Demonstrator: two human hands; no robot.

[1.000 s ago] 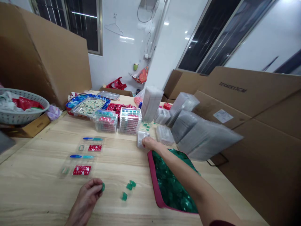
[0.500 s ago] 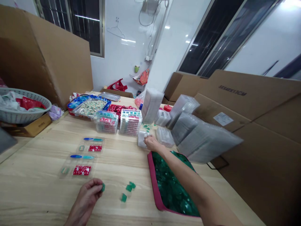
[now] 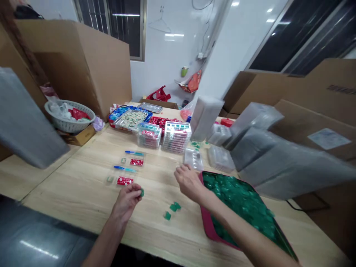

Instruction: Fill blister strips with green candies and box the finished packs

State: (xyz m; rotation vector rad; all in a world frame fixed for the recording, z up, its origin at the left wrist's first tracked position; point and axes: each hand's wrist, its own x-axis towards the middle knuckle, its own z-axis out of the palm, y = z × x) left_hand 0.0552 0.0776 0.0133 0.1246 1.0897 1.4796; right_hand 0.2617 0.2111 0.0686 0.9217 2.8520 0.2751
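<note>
My left hand (image 3: 126, 202) is pinched on a small green piece (image 3: 142, 192) above the near part of the table. Several similar loose green pieces (image 3: 173, 207) lie on the wood to its right. My right hand (image 3: 189, 181) hangs beside the pink-rimmed tray (image 3: 205, 218) heaped with green pieces, fingers drawn together; whatever they hold is too faint to make out. Just beyond it sits a stack of small clear plastic cases (image 3: 193, 158). Past my left hand are two clear cases, each with a blue stick and a red printed packet (image 3: 125, 180), (image 3: 137, 162).
Stacked filled clear cases (image 3: 176, 137) stand at mid-table. Behind them is a metal tray of pale pieces (image 3: 132, 118). Bagged clear cases (image 3: 256, 148) and cardboard line the right side. A basket (image 3: 69, 124) rests on a box at left.
My right hand has come back toward me from the stack of small clear cases. My left hand keeps its green piece. The view has swung left.
</note>
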